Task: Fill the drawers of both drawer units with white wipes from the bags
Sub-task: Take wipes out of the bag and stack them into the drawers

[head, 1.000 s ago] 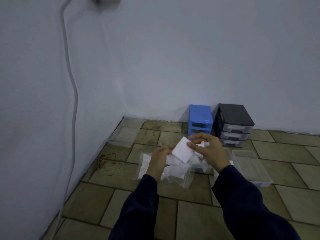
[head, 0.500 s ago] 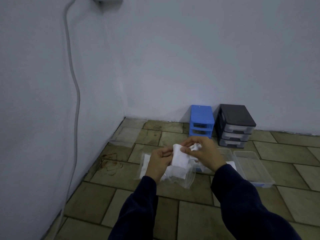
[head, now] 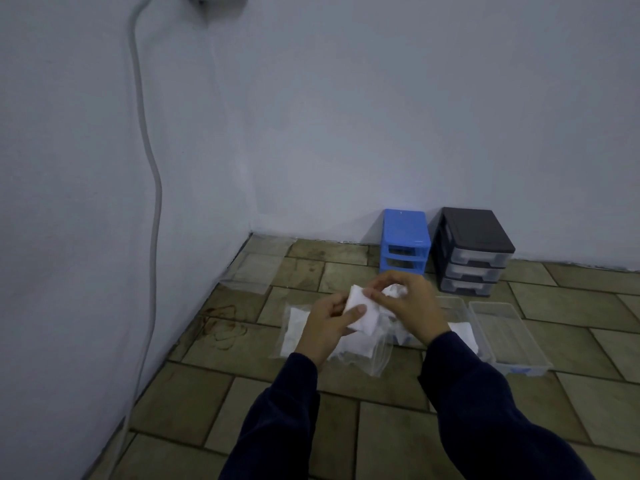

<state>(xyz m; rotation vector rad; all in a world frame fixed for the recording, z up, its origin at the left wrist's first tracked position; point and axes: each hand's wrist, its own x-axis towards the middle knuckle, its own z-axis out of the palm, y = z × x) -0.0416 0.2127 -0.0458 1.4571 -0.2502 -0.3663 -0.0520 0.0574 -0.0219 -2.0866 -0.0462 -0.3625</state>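
Note:
My left hand (head: 327, 327) grips a folded white wipe (head: 365, 313) with the thumb across its face. My right hand (head: 407, 306) pinches the same wipe's top edge and holds a crumpled white wipe (head: 394, 291) in its curled fingers. Under both hands a clear plastic bag of white wipes (head: 298, 332) lies on the tiled floor. The blue drawer unit (head: 403, 240) stands at the wall with its slots empty. To its right stands the black drawer unit (head: 472, 249) with three clear drawers in it.
Two clear drawers lie on the floor right of my hands, the right one (head: 509, 327) empty, the left one (head: 457, 327) holding white wipes. An empty clear bag (head: 254, 271) lies near the corner. A grey cable (head: 152, 202) runs down the left wall.
Both hands came closer together. The wipe, earlier held out flat by my right hand, is now folded and gripped by both hands.

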